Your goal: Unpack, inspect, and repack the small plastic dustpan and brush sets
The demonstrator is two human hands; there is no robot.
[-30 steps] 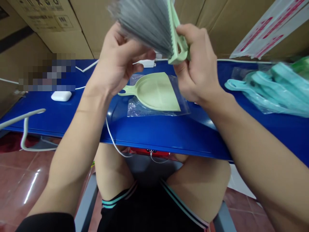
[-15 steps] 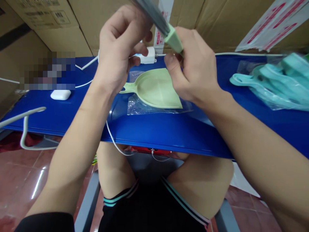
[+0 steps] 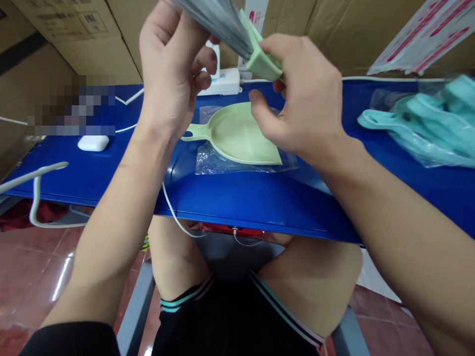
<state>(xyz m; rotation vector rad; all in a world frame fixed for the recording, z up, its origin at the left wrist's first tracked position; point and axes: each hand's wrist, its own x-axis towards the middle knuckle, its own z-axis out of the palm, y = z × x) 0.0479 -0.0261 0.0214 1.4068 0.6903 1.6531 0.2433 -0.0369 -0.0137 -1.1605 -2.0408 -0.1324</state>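
Observation:
Above the table, my right hand [image 3: 300,94] is closed round the green base of a small hand brush [image 3: 263,62], its thumb held slightly apart below. Long grey bristles [image 3: 218,24] fan up and left from that base. My left hand [image 3: 170,64] is at the bristles' far end, fingers curled against them; the bristle tips run out of the frame. Beneath both hands a pale green dustpan [image 3: 241,136] lies flat on a clear plastic bag [image 3: 211,165], its looped handle pointing left, partly behind my left wrist.
Turquoise dustpans and brushes [image 3: 430,118] lie in clear plastic at the right of the blue table [image 3: 237,198]. A white earbud case [image 3: 93,143], a white power strip [image 3: 226,81] and loose white cables are on the left and back. Cardboard boxes [image 3: 334,39] stand behind.
The brush has tilted, so more of its green base and spread bristles show. My left hand has moved up and left; my right thumb has opened a little from the brush.

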